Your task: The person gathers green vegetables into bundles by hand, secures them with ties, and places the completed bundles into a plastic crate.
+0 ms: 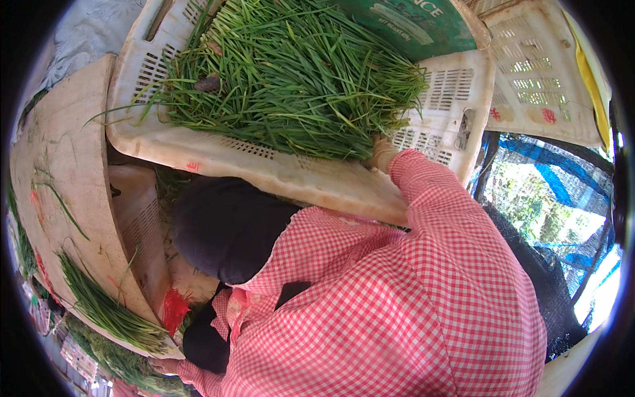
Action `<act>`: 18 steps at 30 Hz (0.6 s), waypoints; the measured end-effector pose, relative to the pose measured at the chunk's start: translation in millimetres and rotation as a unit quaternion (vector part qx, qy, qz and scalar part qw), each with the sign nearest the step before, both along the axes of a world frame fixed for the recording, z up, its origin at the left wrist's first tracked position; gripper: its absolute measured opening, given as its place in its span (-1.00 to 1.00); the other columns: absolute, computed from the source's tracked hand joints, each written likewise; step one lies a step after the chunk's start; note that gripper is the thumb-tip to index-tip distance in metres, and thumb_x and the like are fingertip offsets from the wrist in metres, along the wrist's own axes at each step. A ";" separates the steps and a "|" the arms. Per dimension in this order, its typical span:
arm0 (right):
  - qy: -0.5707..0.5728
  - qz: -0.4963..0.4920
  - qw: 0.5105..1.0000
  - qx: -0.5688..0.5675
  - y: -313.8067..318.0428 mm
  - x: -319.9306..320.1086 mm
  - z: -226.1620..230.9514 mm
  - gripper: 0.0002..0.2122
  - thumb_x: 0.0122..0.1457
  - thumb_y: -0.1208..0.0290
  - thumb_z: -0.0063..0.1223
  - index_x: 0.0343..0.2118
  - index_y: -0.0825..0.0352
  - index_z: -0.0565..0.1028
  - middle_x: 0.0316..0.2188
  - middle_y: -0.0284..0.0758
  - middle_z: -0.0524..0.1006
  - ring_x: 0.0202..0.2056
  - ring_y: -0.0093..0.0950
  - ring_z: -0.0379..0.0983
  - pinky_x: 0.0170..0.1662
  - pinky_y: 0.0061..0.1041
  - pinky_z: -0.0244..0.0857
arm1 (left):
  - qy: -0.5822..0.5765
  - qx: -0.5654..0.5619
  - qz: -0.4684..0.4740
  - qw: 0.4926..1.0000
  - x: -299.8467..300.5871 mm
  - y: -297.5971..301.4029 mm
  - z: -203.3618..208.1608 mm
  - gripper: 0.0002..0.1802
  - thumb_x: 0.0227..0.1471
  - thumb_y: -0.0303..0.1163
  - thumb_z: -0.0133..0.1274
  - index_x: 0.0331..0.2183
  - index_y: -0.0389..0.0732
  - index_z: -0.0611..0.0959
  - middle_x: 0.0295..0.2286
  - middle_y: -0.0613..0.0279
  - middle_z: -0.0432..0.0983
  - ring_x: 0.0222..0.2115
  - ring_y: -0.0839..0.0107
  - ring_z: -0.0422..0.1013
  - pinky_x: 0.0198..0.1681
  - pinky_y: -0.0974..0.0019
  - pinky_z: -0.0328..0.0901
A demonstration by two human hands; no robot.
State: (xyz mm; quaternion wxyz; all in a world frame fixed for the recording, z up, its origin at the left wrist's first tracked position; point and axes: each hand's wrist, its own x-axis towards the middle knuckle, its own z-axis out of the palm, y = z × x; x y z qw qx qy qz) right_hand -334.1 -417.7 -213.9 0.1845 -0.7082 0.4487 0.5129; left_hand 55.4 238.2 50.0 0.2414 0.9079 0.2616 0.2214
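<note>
A large pile of long green chives lies in a white plastic crate. My right hand reaches over the crate's near wall into the right end of the pile. Its fingers are hidden among the stalks, so their grip does not show. At the lower left, my left hand is by the near end of a wooden board, its fingers stretched out and holding nothing visible. Just above that hand, a bundle of chives rests on the board, its pale ends toward the hand.
A green printed sheet lines the crate's far side. Another white crate stands at the right, beside dark netting. Red string hangs by the board. More greens lie beyond its lower edge.
</note>
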 end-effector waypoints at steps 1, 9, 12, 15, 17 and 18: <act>0.019 0.042 0.999 0.009 1.5 5.3 -8.4 -0.03 -0.14 -0.15 0.03 0.18 0.44 -0.14 0.15 0.08 -0.04 0.20 -0.16 -0.13 0.21 -0.38 -0.14 | 0.005 0.001 0.000 1.000 0.3 2.8 2.7 -0.36 0.05 0.02 -0.23 -0.11 -0.40 0.43 -0.12 -0.14 0.33 -0.20 0.04 0.33 -0.14 0.15 0.25; -0.007 -0.182 0.983 0.000 -0.4 20.6 -23.6 -0.04 -0.18 -0.16 0.07 0.17 0.40 -0.07 0.04 -0.07 0.25 0.06 -0.23 0.20 0.08 -0.39 0.10 | 0.008 0.009 -0.004 1.000 -1.8 9.2 0.9 -0.37 0.05 0.00 -0.23 -0.12 -0.40 0.44 -0.13 -0.13 0.34 -0.21 0.06 0.34 -0.14 0.16 0.25; -0.028 -0.181 0.983 0.025 -5.8 14.8 -27.7 -0.15 -0.21 -0.13 0.11 0.09 0.39 0.17 -0.03 -0.08 0.35 -0.01 -0.23 0.29 0.01 -0.37 0.18 | 0.012 0.010 -0.007 1.000 1.9 9.6 -0.2 -0.38 0.05 0.00 -0.22 -0.12 -0.40 0.44 -0.14 -0.12 0.35 -0.21 0.06 0.34 -0.14 0.16 0.25; -0.050 -0.166 0.980 0.098 -1.4 22.7 -3.6 -0.24 -0.22 -0.12 0.13 -0.01 0.39 0.32 -0.05 -0.06 0.36 -0.02 -0.21 0.29 0.01 -0.36 0.18 | 0.015 0.011 -0.012 1.000 6.0 12.3 -3.1 -0.39 0.05 -0.01 -0.22 -0.12 -0.40 0.44 -0.14 -0.12 0.35 -0.21 0.07 0.34 -0.14 0.16 0.25; -0.045 -0.170 0.977 0.124 2.5 16.3 -6.3 -0.26 -0.23 -0.12 0.14 -0.06 0.41 0.37 -0.05 -0.06 0.35 -0.02 -0.20 0.29 0.01 -0.36 0.18 | 0.018 0.012 -0.014 1.000 7.0 14.3 -4.5 -0.39 0.06 -0.02 -0.22 -0.12 -0.40 0.44 -0.14 -0.11 0.35 -0.21 0.07 0.34 -0.14 0.17 0.25; -0.055 -0.176 0.976 0.114 4.3 11.0 -4.6 -0.24 -0.22 -0.13 0.13 -0.03 0.42 0.34 -0.04 -0.05 0.34 -0.02 -0.19 0.28 0.02 -0.37 0.17 | 0.020 0.013 -0.015 1.000 8.0 15.1 -6.1 -0.39 0.06 -0.02 -0.22 -0.12 -0.40 0.44 -0.14 -0.11 0.35 -0.22 0.07 0.35 -0.14 0.17 0.25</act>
